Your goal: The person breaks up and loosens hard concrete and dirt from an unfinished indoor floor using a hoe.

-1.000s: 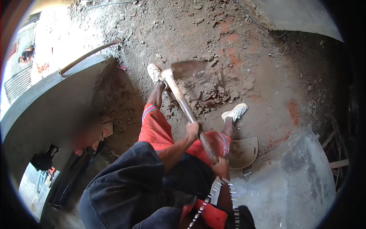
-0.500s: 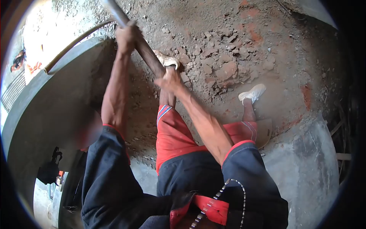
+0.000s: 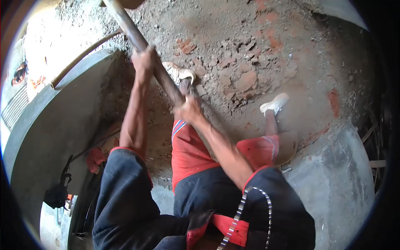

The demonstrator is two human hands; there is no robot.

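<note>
A long, worn wooden handle [image 3: 133, 35] slants from the top edge down toward my body. My left hand [image 3: 143, 61] is closed round its middle. Lower down, near the handle's near end, my right hand [image 3: 188, 110] grips it too, slightly blurred. A brown, rounded object [image 3: 127, 3] shows at the top edge beside the handle, mostly cut off. Beneath the handle is one pale shoe [image 3: 178, 73] of mine; the other shoe [image 3: 276, 103] stands farther right on the soil. Broken clods of earth [image 3: 246, 79] lie between and beyond the shoes.
A curved grey wall [image 3: 62, 93] runs along the left, with a thin pole [image 3: 83, 55] by its top. A dark bag [image 3: 56, 196] and a red cloth-like item [image 3: 96, 159] are at lower left. Grey concrete [image 3: 333, 179] lies at lower right.
Both hands and the handle have moved down toward my body. The brown object has come into view at the top edge, and a reddish clod shows near the handle.
</note>
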